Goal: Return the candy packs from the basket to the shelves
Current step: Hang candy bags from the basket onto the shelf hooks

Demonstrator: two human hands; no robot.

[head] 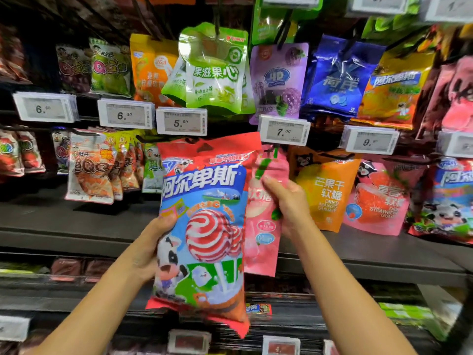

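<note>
Your left hand gripped the lollipop pack at its left edge, thumb curled over the front. Your right hand pinched the pink pack, hanging just behind your fingers.

Grey shelf — orange mango pouch, pink strawberry pouch standing.
</note>
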